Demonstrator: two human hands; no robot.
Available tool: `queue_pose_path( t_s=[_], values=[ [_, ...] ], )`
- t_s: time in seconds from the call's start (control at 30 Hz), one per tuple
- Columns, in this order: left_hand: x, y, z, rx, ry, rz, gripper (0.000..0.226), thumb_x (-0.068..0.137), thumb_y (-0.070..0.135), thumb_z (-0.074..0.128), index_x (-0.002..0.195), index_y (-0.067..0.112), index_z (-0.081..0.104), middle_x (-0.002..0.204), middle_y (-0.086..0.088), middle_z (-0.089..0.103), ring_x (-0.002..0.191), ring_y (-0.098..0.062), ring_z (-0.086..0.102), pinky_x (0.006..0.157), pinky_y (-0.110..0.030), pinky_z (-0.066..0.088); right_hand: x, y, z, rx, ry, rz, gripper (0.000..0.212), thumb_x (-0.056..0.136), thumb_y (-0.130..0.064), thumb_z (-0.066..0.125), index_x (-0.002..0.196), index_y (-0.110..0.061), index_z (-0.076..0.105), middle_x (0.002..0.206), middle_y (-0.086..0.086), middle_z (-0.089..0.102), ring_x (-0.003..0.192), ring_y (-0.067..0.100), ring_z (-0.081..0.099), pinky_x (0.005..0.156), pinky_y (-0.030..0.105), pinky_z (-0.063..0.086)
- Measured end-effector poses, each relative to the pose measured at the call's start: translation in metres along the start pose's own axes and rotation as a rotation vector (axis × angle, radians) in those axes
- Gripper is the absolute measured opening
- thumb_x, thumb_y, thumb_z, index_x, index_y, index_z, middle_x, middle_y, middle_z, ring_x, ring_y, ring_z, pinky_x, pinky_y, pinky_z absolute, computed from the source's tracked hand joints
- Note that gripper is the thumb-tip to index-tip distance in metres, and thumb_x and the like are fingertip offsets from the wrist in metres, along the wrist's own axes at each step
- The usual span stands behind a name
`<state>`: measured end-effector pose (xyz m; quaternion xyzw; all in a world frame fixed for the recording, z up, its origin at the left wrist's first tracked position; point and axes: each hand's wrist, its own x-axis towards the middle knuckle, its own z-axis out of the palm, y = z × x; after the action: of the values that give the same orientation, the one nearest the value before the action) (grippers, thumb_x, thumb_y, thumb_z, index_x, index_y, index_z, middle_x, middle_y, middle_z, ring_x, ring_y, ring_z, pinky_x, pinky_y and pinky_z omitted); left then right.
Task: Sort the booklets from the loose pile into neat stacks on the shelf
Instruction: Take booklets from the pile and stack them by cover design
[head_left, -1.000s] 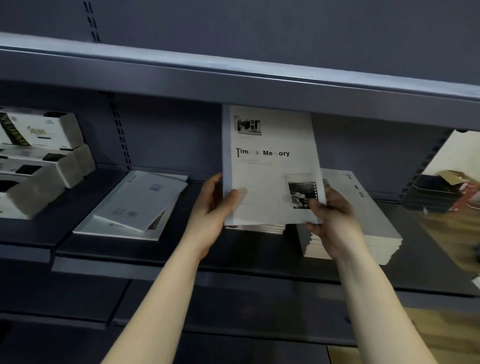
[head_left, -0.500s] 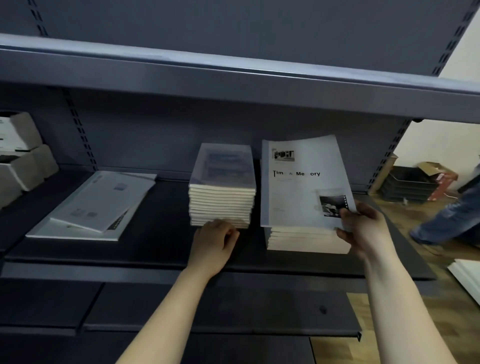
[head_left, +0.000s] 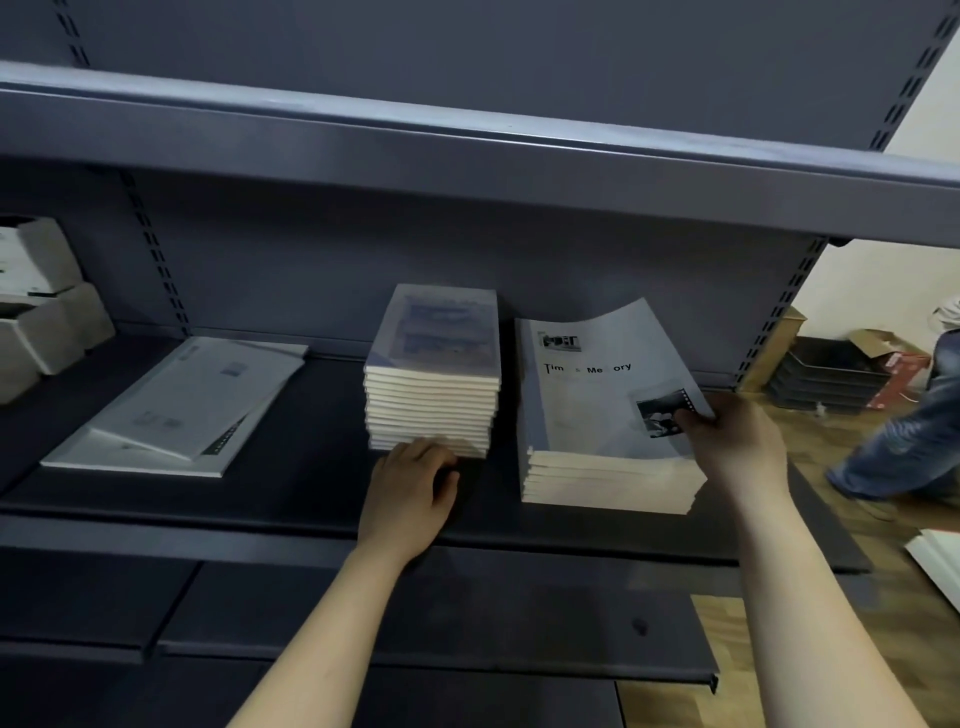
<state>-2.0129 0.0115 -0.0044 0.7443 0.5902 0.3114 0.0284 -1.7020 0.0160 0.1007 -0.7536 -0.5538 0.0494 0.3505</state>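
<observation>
On the dark grey metal shelf (head_left: 291, 499), the right hand (head_left: 737, 441) pinches the near right corner of the pale grey paper booklet with black title (head_left: 597, 395). It lies on top of the low right stack of cream-edged booklets (head_left: 608, 483), its far edge curling up. The left hand (head_left: 410, 488) holds nothing; its loosely bent fingers touch the foot of the taller middle stack (head_left: 431, 410). The loose pile of flat white booklets (head_left: 176, 410) lies further left

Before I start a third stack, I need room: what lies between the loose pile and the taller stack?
Head view: only bare shelf between pile and stack.
</observation>
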Motion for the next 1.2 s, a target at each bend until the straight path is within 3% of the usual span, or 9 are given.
queue_pose_path(
  t_s=[0.2, 0.33, 0.53, 0.77, 0.97, 1.07, 1.1, 1.2],
  values=[
    [0.0, 0.0, 0.001, -0.004, -0.003, -0.016, 0.018, 0.093, 0.029, 0.052, 0.106, 0.025, 0.063, 0.11, 0.011, 0.057, 0.101, -0.011, 0.048, 0.086, -0.027, 0.037, 0.003, 0.006, 0.007, -0.082, 0.005, 0.027, 0.028, 0.086, -0.026, 0.062, 0.064, -0.01, 0.058, 0.056, 0.004, 0.053, 0.052, 0.018, 0.045, 0.048, 0.025, 0.029],
    [0.0, 0.0, 0.001, -0.007, -0.004, -0.027, 0.018, 0.092, 0.029, 0.052, 0.107, 0.026, 0.063, 0.109, 0.012, 0.057, 0.101, -0.01, 0.048, 0.086, -0.025, 0.035, 0.004, 0.005, 0.013, -0.08, 0.038, 0.036, 0.025, 0.086, -0.026, 0.062, 0.073, -0.005, 0.063, 0.057, 0.003, 0.051, 0.05, 0.017, 0.04, 0.048, 0.023, 0.025],
    [0.001, 0.0, 0.001, -0.009, 0.001, -0.028, 0.018, 0.092, 0.028, 0.053, 0.106, 0.026, 0.063, 0.108, 0.012, 0.057, 0.101, -0.011, 0.049, 0.087, -0.027, 0.036, 0.009, 0.005, 0.014, -0.075, 0.018, 0.038, 0.024, 0.085, -0.025, 0.062, 0.071, -0.006, 0.061, 0.063, 0.009, 0.057, 0.06, 0.03, 0.051, 0.049, 0.026, 0.029],
    [0.001, 0.0, 0.001, -0.001, -0.005, -0.032, 0.019, 0.092, 0.029, 0.053, 0.107, 0.025, 0.063, 0.11, 0.012, 0.058, 0.103, -0.012, 0.049, 0.089, -0.029, 0.038, 0.007, 0.006, 0.016, -0.051, 0.018, 0.056, 0.025, 0.086, -0.024, 0.06, 0.069, -0.007, 0.058, 0.06, 0.007, 0.055, 0.057, 0.028, 0.05, 0.048, 0.025, 0.029],
    [0.0, 0.0, 0.001, -0.005, -0.004, -0.032, 0.019, 0.092, 0.03, 0.053, 0.108, 0.026, 0.062, 0.109, 0.012, 0.057, 0.102, -0.012, 0.049, 0.088, -0.028, 0.037, 0.007, 0.007, 0.02, -0.031, -0.003, 0.088, 0.024, 0.086, -0.026, 0.059, 0.085, -0.002, 0.059, 0.096, 0.023, 0.06, 0.083, 0.034, 0.054, 0.06, 0.032, 0.036],
    [0.0, 0.0, 0.001, -0.021, -0.016, -0.04, 0.02, 0.092, 0.03, 0.053, 0.109, 0.026, 0.062, 0.111, 0.012, 0.057, 0.103, -0.013, 0.049, 0.089, -0.028, 0.037, -0.001, 0.006, 0.018, 0.027, 0.091, 0.148, 0.048, 0.081, -0.03, 0.071, 0.112, -0.001, 0.05, 0.115, 0.022, 0.054, 0.107, 0.039, 0.051, 0.079, 0.044, 0.043],
    [-0.001, 0.0, 0.0, -0.034, -0.021, -0.041, 0.02, 0.092, 0.03, 0.053, 0.109, 0.026, 0.062, 0.111, 0.012, 0.057, 0.103, -0.012, 0.049, 0.089, -0.029, 0.038, -0.003, 0.005, 0.016, 0.014, 0.11, 0.152, 0.048, 0.08, -0.032, 0.072, 0.113, -0.003, 0.052, 0.116, 0.021, 0.054, 0.109, 0.04, 0.051, 0.079, 0.044, 0.042],
    [-0.001, -0.001, -0.005, -0.135, -0.039, -0.05, 0.02, 0.091, 0.026, 0.056, 0.11, 0.026, 0.063, 0.109, 0.012, 0.058, 0.103, -0.011, 0.05, 0.092, -0.032, 0.042, -0.007, 0.0, 0.017, -0.046, 0.14, 0.116, 0.021, 0.084, -0.028, 0.068, 0.095, -0.01, 0.067, 0.11, 0.02, 0.059, 0.101, 0.04, 0.054, 0.068, 0.036, 0.038]
  ],
)
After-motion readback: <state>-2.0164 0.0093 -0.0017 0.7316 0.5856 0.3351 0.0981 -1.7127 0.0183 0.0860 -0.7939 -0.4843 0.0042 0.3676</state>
